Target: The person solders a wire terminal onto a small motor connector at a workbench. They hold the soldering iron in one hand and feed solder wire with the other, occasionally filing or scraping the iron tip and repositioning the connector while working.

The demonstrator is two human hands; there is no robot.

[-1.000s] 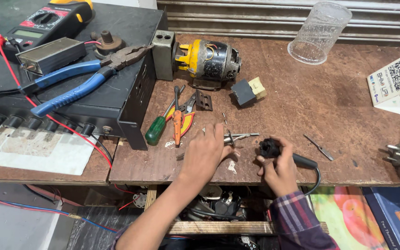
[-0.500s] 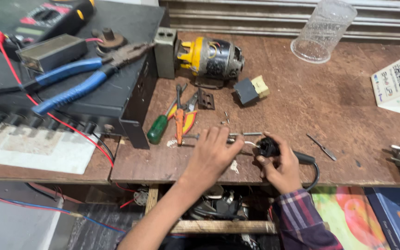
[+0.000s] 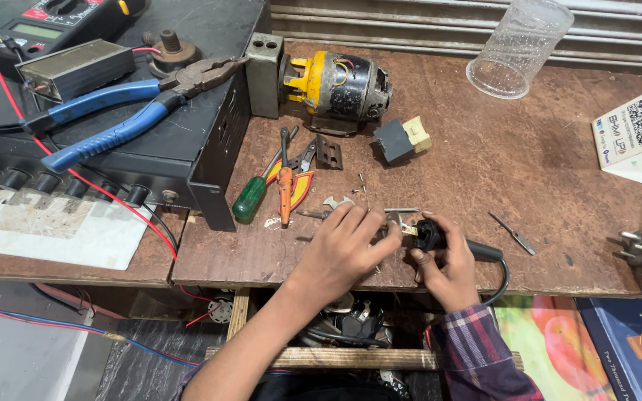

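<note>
Right hand had its grip pinched around a small black round plug with a black cable, held just over the front edge of the worn brown wooden bench. Left hand fingers were pressed together at the plug's metal prongs. A green-handled screwdriver lay nearby.

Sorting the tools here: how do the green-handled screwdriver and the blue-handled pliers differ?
The blue-handled pliers lie up on the black metal box; the green-handled screwdriver lies lower, on the brown bench. The pliers look far bigger, with two long handles; the screwdriver has one short stubby handle. The pliers' tip points right, the screwdriver's up and right. Neither is in a hand.
</note>
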